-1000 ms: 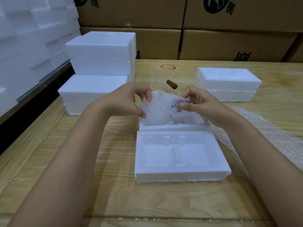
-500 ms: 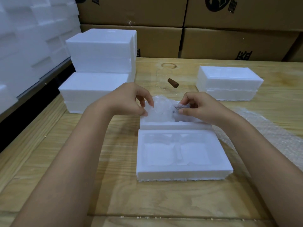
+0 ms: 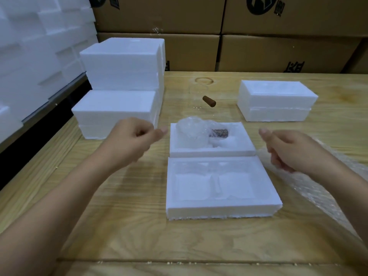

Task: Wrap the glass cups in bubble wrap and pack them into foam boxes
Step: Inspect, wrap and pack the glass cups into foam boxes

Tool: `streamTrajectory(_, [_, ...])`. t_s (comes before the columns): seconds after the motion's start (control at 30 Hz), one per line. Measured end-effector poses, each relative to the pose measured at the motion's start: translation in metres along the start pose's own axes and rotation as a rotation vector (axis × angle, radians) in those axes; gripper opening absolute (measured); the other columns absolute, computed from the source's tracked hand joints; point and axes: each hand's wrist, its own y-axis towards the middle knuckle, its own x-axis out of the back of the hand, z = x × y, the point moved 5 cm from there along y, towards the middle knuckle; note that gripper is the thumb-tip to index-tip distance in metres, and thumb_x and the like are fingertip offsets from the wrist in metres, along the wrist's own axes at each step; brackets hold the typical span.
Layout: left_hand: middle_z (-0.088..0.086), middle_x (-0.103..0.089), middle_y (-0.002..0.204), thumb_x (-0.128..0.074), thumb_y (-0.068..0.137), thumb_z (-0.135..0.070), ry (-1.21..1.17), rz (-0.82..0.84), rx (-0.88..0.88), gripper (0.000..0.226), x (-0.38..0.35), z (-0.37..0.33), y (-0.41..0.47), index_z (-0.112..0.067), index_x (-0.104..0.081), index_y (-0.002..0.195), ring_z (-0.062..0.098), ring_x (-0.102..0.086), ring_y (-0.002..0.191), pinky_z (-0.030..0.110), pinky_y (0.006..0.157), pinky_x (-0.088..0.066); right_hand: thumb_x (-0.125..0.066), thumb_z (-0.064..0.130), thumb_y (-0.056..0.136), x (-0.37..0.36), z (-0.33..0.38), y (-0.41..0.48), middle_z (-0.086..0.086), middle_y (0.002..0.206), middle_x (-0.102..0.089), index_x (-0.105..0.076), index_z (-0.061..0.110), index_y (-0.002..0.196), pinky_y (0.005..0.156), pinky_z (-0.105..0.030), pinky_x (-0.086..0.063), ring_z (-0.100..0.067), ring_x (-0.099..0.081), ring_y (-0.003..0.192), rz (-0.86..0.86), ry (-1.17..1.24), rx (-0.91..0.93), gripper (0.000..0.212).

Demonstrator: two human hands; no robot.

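Lying nearest on the pale, grained wooden table (image 3: 119, 226) is the near foam half (image 3: 223, 210), a flat white slab of grainy polystyrene with two shallow rounded recesses and a crumbly front edge. Just right of it spreads a bubble wrap sheet (image 3: 322, 188), clear and dimpled, running toward the table's right edge. Forearms reach in from both near corners: the left hand (image 3: 137, 138) hovers left of the box and the right hand (image 3: 286, 150) hangs over the sheet's far end, each with fingers loosely curled and gripping nothing, both somewhat blurred. Between them sits the far foam half (image 3: 213, 151), touching the near one along its long edge. In its left recess lies the wrapped glass cup (image 3: 192, 132), a rounded cloudy bundle with a brown cork piece (image 3: 220, 133) showing at its right side. Beyond, on bare wood with room all round, stands an unwrapped glass cup (image 3: 197, 96), upright and clear, with a brown cylindrical handle (image 3: 209, 101). A closed foam box (image 3: 276, 100) sits to the right, a stepped foam stack (image 3: 123, 82) to the left, and brown cardboard cartons (image 3: 278, 52) wall off the table's far edge
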Motion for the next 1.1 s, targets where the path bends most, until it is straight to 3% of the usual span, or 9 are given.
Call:
streamTrajectory(0.13, [0.011,-0.053,0.046,-0.063,0.076,-0.038,-0.149,0.31,0.161,0.039,-0.028,0.012,-0.02,-0.017,-0.045,0.049,0.02,-0.052,0.039,0.018,0.038,-0.032,-0.037,0.062,0.088,-0.026,-0.013,-0.025,-0.01,0.047,-0.059,-0.059,-0.001,0.078,0.034,-0.02,-0.032,-0.021,-0.048,0.035,0.4,0.072,-0.154,0.067])
streamTrajectory(0.27, [0.013,-0.05,0.048,-0.061,0.075,-0.015,-0.44,0.417,0.194,0.03,-0.041,0.011,-0.024,-0.019,-0.046,0.049,0.022,-0.055,0.04,0.021,0.039,-0.04,-0.037,0.054,0.092,-0.034,-0.006,-0.029,-0.011,0.049,-0.057,-0.064,-0.003,0.088,0.034,-0.02,-0.035,-0.02,-0.05,0.035,0.492,0.211,-0.111,0.062])
streamTrajectory(0.33, [0.011,-0.048,0.044,-0.061,0.074,-0.01,-0.523,0.395,0.144,0.031,-0.036,0.006,-0.022,-0.019,-0.046,0.048,0.02,-0.053,0.037,0.021,0.039,-0.04,-0.043,0.059,0.084,-0.031,-0.001,-0.03,-0.014,0.051,-0.057,-0.066,-0.001,0.086,0.035,-0.023,-0.036,-0.022,-0.049,0.037,0.503,0.264,-0.083,0.064])
streamTrajectory(0.5, [-0.001,-0.042,0.043,-0.059,0.076,-0.01,-0.62,0.197,-0.027,0.032,-0.011,-0.014,-0.004,-0.022,-0.044,0.05,0.011,-0.043,0.036,0.015,0.041,-0.035,-0.055,0.064,0.068,-0.008,0.018,-0.017,-0.013,0.048,-0.047,-0.058,-0.013,0.088,0.033,-0.018,-0.027,-0.02,-0.038,0.033,0.314,0.451,0.019,0.08])
streamTrajectory(0.63, [-0.002,-0.053,0.062,-0.062,0.077,-0.017,-0.658,-0.019,-0.057,0.01,0.003,-0.03,0.027,-0.018,-0.052,0.075,0.012,-0.048,0.052,0.018,0.047,-0.042,-0.059,0.063,0.08,0.014,0.035,0.014,-0.008,0.059,-0.051,-0.072,0.011,0.076,0.039,-0.017,-0.026,-0.018,-0.041,0.046,0.048,0.549,0.025,0.054])
streamTrajectory(0.7, [-0.001,-0.059,0.077,-0.062,0.081,-0.018,-0.725,-0.058,-0.033,0.015,0.005,-0.035,0.045,-0.019,-0.057,0.095,0.015,-0.055,0.07,0.022,0.057,-0.049,-0.056,0.057,0.086,0.022,0.041,0.037,0.002,0.052,-0.049,-0.073,0.024,0.064,0.041,-0.019,-0.03,-0.016,-0.041,0.045,-0.023,0.61,0.007,0.043])
streamTrajectory(0.8, [-0.003,-0.068,0.088,-0.056,0.095,-0.018,-0.72,-0.084,-0.015,0.022,0.004,-0.037,0.068,-0.016,-0.053,0.116,0.014,-0.064,0.084,0.027,0.077,-0.054,-0.057,0.06,0.084,0.027,0.042,0.068,0.006,0.051,-0.053,-0.068,0.023,0.074,0.052,-0.025,-0.04,-0.014,-0.045,0.047,-0.097,0.654,-0.057,0.04])
streamTrajectory(0.9, [-0.009,-0.072,0.081,-0.046,0.1,-0.019,-0.637,-0.089,0.024,0.012,-0.007,-0.032,0.08,-0.021,-0.058,0.103,0.007,-0.067,0.079,0.024,0.078,-0.055,-0.053,0.063,0.084,0.02,0.038,0.091,0.004,0.052,-0.053,-0.063,0.021,0.082,0.05,-0.024,-0.039,-0.013,-0.042,0.043,-0.073,0.636,-0.053,0.043])
streamTrajectory(1.1, [-0.024,-0.071,0.084,-0.033,0.105,-0.027,-0.459,-0.088,0.023,0.03,-0.024,-0.022,0.087,-0.028,-0.062,0.098,-0.006,-0.065,0.086,0.014,0.074,-0.049,-0.045,0.064,0.089,0.001,0.033,0.103,0.005,0.056,-0.055,-0.064,0.026,0.092,0.056,-0.028,-0.044,-0.015,-0.049,0.05,-0.071,0.617,-0.06,0.043])
